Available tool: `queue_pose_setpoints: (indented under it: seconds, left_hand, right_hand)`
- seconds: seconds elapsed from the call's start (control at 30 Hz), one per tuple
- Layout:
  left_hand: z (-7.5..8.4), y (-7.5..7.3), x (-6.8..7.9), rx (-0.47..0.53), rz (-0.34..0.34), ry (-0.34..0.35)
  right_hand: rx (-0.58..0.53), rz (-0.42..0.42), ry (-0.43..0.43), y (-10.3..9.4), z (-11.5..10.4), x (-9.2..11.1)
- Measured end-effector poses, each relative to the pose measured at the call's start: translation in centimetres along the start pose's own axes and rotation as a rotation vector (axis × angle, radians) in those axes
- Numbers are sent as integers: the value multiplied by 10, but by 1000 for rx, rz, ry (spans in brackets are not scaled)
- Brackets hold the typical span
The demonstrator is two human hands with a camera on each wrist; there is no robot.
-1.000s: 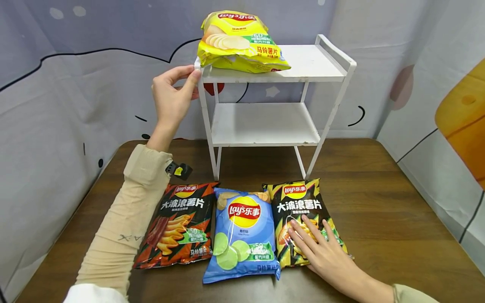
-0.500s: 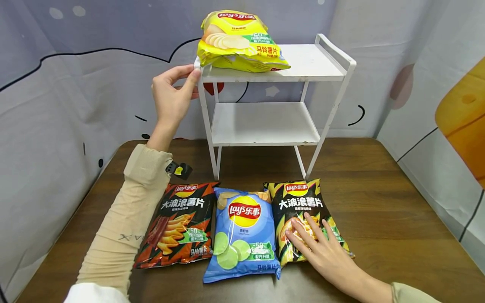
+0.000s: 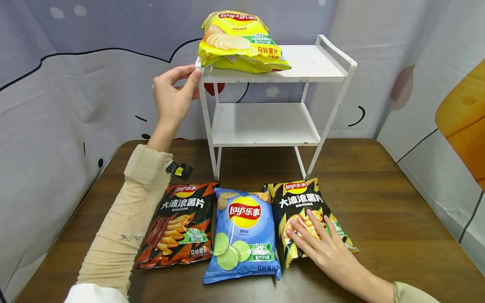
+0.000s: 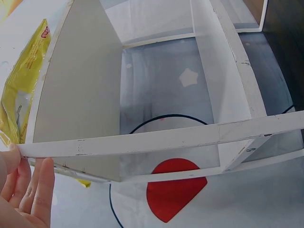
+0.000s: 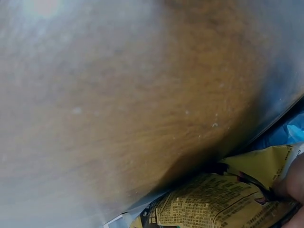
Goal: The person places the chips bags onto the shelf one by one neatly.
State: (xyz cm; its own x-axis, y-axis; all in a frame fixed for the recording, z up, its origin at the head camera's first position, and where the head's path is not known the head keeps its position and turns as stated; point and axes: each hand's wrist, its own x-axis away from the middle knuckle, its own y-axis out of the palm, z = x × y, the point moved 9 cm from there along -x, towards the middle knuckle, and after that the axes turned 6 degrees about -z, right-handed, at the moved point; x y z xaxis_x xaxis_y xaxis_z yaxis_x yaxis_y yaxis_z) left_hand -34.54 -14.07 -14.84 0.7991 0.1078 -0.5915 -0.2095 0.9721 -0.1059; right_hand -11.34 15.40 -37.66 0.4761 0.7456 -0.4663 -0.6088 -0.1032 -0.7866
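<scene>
In the head view, my left hand [image 3: 172, 94] pinches the upper left corner of a white two-tier rack [image 3: 265, 143] between thumb and fingers. Right above that grip, yellow potato chip bags [image 3: 242, 42] lie stacked on the top shelf. My right hand [image 3: 326, 248] holds the lower part of a black-and-yellow chip bag [image 3: 299, 202], fingers spread over its front. The right wrist view shows the bag's printed underside [image 5: 204, 202], with part of the hand [image 5: 294, 180] against its near end. The left wrist view shows fingers [image 4: 42, 190] around the rack's corner.
A blue lime chip bag [image 3: 246, 235] lies beside the held bag, and a red-and-black one [image 3: 178, 227] lies further left. All are on a brown wooden table [image 3: 386, 202] in front of the rack. Patterned cloth [image 3: 94, 92] hangs behind and at the sides.
The black-and-yellow bag has turned slightly, its lower end swinging right under my right hand and apart from the blue bag. My left hand stays on the rack.
</scene>
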Motion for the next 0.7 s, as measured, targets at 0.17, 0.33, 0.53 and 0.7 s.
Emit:
queue_pose_setpoints:
  seconds: [0.17,0.33,0.53,0.7]
  left_hand:
    - [0,-1,1,-4,6,2]
    - [0,0,1,-1,5,-3]
    - [-2,0,0,3,2,-10]
    - [-1,0,0,1,3,-7]
  right_hand:
    - [-4,32,1,-4,2,-1]
    - [-5,28,10,-5,6,0]
    - [-26,23,25,-5,12,1]
    - [-21,64,28,-11,14,0]
